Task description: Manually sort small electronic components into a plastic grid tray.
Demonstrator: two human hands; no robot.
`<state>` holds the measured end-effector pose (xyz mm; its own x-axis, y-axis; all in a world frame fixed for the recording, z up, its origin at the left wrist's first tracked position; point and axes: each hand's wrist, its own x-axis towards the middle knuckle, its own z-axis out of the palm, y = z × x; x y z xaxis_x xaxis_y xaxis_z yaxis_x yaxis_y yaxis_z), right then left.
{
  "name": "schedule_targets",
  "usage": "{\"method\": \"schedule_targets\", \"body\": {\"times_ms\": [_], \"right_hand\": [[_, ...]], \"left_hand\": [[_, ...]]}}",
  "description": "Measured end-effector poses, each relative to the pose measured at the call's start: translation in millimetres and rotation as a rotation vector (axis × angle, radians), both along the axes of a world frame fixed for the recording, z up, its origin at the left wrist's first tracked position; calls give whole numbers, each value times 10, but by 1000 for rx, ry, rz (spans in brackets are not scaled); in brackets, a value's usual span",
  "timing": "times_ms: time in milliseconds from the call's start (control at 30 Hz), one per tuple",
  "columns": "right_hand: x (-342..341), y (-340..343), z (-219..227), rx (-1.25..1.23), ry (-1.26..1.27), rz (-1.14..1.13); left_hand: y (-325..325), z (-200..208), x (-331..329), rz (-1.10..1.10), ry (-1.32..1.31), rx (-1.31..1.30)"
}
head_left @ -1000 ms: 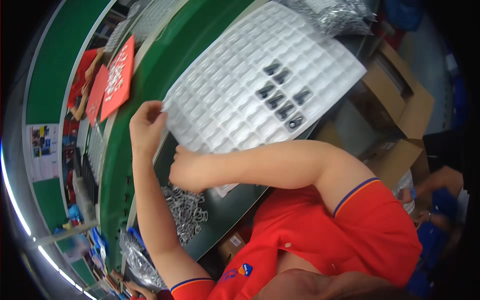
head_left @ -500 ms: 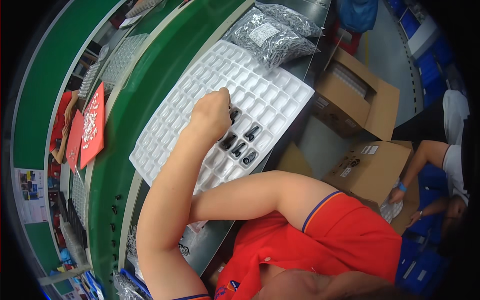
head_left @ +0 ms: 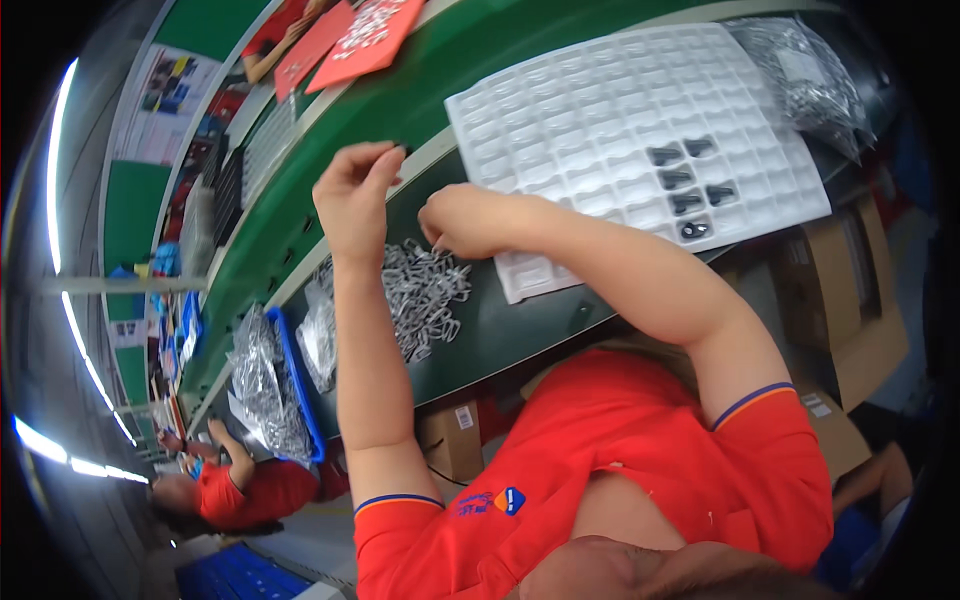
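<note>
My left hand [head_left: 355, 205] is raised over the rim of the green belt, thumb and forefinger pinched on a small black part [head_left: 403, 149] that is mostly hidden by the fingertips. Close to its right, my right hand [head_left: 468, 220] hangs at the left edge of the white moulded tray [head_left: 560, 130], fingers curled; whatever they hold, if anything, is hidden. Several black parts [head_left: 677, 179] sit in pockets toward the tray's right side; one [head_left: 694, 230] shows a ring-shaped face. Beside my left forearm lies a heap of silver metal clips [head_left: 425, 295].
The green belt [head_left: 250, 290] curves past on the left with small black pieces along it. A blue bin [head_left: 298, 385] holds plastic-bagged parts. Another clear bag [head_left: 800, 75] lies by the tray's far right corner. Cardboard boxes [head_left: 850, 300] stand right. A co-worker [head_left: 250, 490] is lower left.
The view has swung left. My left hand has gone from the tray pockets to the belt side. My right hand, hidden behind the left forearm before, now shows. Another black part appears in the tray.
</note>
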<state>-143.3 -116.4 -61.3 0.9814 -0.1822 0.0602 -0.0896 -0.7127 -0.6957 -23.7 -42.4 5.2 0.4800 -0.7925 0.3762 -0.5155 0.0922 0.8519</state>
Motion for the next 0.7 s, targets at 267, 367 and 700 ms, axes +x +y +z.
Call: {"method": "schedule_targets", "body": {"times_ms": [267, 367, 700], "right_hand": [[28, 17, 104, 257, -301, -45], [40, 27, 105, 340, -326, -119], [90, 117, 47, 466, -437, -196]], "left_hand": [[791, -617, 231, 117, 445, -97], [791, -649, 220, 54, 558, -53], [759, -645, 141, -28, 666, -43]]}}
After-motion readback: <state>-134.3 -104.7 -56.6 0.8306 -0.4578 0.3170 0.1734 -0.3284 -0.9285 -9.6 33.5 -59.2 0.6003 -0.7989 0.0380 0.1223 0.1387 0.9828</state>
